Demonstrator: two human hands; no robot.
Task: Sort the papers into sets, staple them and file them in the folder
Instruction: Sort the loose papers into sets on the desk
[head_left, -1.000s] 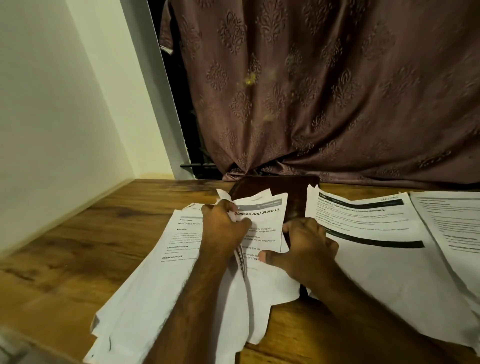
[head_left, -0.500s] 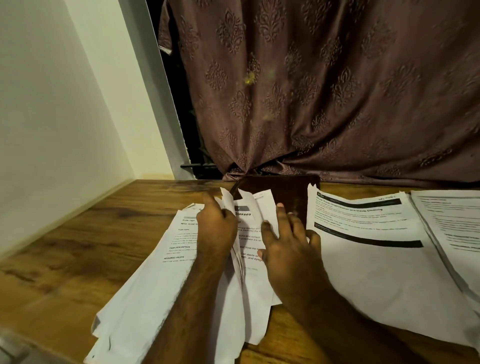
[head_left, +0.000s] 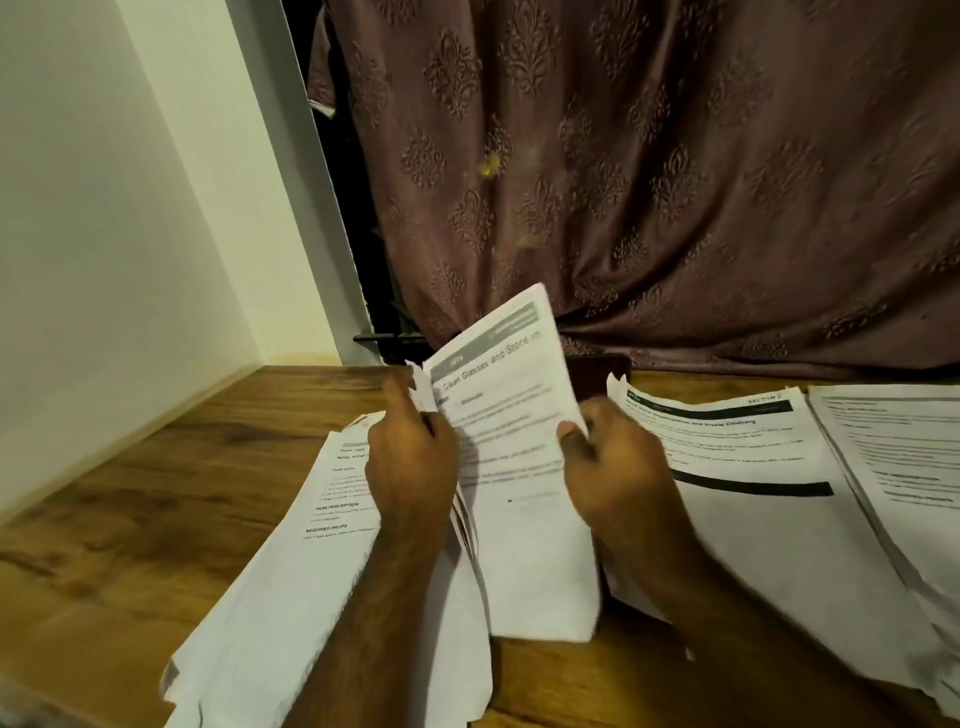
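Observation:
A printed sheet headed "Clean Glasses and Store" (head_left: 511, 447) is raised and tilted above the wooden table (head_left: 156, 499). My right hand (head_left: 618, 473) pinches its right edge with thumb on top. My left hand (head_left: 413, 462) grips the upper edges of several sheets just left of it. Under my left arm lies a loose pile of papers (head_left: 291, 582). A sheet with black bars (head_left: 737, 467) lies flat to the right, and another printed sheet (head_left: 904, 457) at the far right. A dark brown folder (head_left: 597, 376) lies behind the raised sheet, mostly hidden.
A brown patterned curtain (head_left: 649, 182) hangs along the table's far edge. A pale wall (head_left: 104, 260) closes the left side. Bare wood shows at the left of the table. No stapler is visible.
The top sheet was lying on the pile under both hands; my right hand has taken its right edge and lifted it up and toward the curtain, uncovering its full heading.

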